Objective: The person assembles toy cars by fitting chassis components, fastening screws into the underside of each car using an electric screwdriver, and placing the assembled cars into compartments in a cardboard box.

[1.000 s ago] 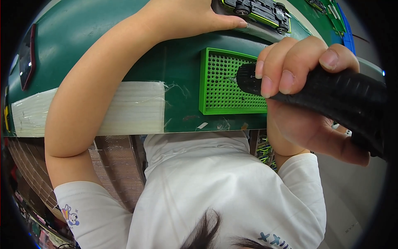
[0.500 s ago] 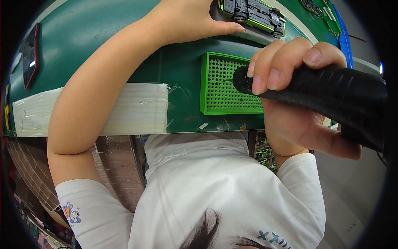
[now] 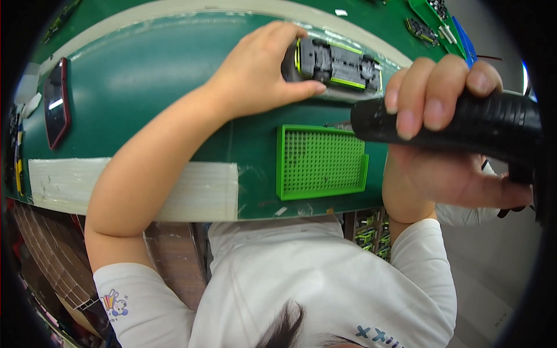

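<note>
My left hand (image 3: pixel 261 72) is gripping the toy car (image 3: pixel 336 62), lying underside up. My right hand (image 3: pixel 441 139) is clasping a black electric screwdriver (image 3: pixel 458 122) over the green tray (image 3: pixel 322 162).

Toy car (image 3: pixel 336 62): grey underside, lime-yellow edging. Tray (image 3: pixel 322 161): bright green, dotted grid. Power screwdriver (image 3: pixel 458 119): black, ribbed. Table mat (image 3: pixel 145 75): dark green. Phone (image 3: pixel 56 101): red-edged.

The tip of the black tool (image 3: pixel 464 124) is hidden behind the fingers of the right hand (image 3: pixel 447 151). Its rear end is cut off beyond that hand. The toy car (image 3: pixel 336 62) is partly covered by the left hand (image 3: pixel 261 69).
</note>
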### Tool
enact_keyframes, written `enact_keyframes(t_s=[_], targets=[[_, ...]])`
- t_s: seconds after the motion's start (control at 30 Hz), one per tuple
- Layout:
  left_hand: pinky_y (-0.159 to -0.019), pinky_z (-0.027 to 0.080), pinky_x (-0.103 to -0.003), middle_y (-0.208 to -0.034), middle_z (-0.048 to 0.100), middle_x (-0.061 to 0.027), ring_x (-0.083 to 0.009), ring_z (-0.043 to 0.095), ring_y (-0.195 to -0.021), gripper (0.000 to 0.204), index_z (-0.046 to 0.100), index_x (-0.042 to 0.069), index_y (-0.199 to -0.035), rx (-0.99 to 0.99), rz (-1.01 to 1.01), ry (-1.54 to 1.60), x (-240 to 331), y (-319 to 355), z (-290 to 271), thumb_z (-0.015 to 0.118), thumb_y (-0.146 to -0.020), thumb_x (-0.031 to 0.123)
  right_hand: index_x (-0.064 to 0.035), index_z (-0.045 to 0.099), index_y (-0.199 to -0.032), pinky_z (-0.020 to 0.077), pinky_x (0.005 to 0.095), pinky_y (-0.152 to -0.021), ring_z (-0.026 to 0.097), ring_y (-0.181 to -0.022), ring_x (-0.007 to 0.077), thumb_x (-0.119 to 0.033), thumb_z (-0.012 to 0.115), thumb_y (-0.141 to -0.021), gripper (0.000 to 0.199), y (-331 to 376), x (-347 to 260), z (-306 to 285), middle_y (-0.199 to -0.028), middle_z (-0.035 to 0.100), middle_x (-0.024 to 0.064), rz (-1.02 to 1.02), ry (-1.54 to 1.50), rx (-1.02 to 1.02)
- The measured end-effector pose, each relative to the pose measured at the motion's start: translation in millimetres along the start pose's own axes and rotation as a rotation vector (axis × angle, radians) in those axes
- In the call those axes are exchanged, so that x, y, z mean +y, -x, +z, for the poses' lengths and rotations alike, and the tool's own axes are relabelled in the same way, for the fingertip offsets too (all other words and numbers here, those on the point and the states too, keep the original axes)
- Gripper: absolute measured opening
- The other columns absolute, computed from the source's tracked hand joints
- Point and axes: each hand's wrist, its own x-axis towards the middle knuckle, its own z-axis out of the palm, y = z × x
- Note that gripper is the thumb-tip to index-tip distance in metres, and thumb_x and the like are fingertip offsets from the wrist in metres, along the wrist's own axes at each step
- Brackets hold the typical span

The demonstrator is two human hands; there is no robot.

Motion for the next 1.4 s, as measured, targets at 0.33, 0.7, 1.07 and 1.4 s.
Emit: enact_keyframes(t_s=[0.33, 0.7, 1.07, 1.4], targets=[[-0.091, 0.044, -0.037, -0.11, 0.057, -0.0136, -0.0318, 0.056, -0.104, 0.059, 0.052, 0.0, -0.111, -0.091, -0.097, 0.065, 7.8, -4.3, -8.9, 0.083, -0.065, 0.021, -0.0053, 0.048, -0.124, 0.0394, 0.0355, -0.074, 0.051, -0.075, 0.0183, -0.09, 0.041, -0.064, 0.105, -35.3, 42.0, -42.0, -0.091, 0.053, 0.0063, -0.153, 0.003, 0.014], [-0.095, 0.043, -0.04, -0.117, 0.056, -0.0147, -0.0338, 0.052, -0.111, 0.065, 0.05, 0.001, -0.114, -0.099, -0.111, 0.07, 8.2, -7.4, -8.1, 0.084, -0.064, 0.023, -0.0047, 0.05, -0.116, 0.0412, 0.034, -0.066, 0.051, -0.068, 0.018, -0.092, 0.038, -0.063, 0.103, -37.5, 53.2, -34.8, -0.085, 0.054, 0.0069, -0.099, -0.033, 0.005], [-0.093, 0.04, -0.041, -0.105, 0.058, -0.0124, -0.0335, 0.054, -0.103, 0.055, 0.053, 0.003, -0.102, -0.065, -0.084, 0.142, 3.8, -5.6, -6.5, 0.083, -0.064, 0.03, -0.0041, 0.052, -0.109, 0.043, 0.0325, -0.059, 0.052, -0.062, 0.0176, -0.093, 0.035, -0.063, 0.102, -43.5, 60.0, -35.9, -0.079, 0.054, 0.0074, -0.05, -0.069, -0.055], [-0.088, 0.047, -0.039, -0.11, 0.061, -0.0145, -0.0345, 0.058, -0.102, 0.059, 0.056, 0.001, -0.107, -0.1, -0.107, 0.115, 16.4, -13.4, -20.1, 0.086, -0.061, 0.024, 0.0015, 0.047, -0.09, 0.0455, 0.0294, -0.044, 0.053, -0.047, 0.0186, -0.09, 0.034, -0.069, 0.095, -37.8, 63.4, -9.9, -0.06, 0.053, 0.0116, 0.028, -0.009, 0.467]])
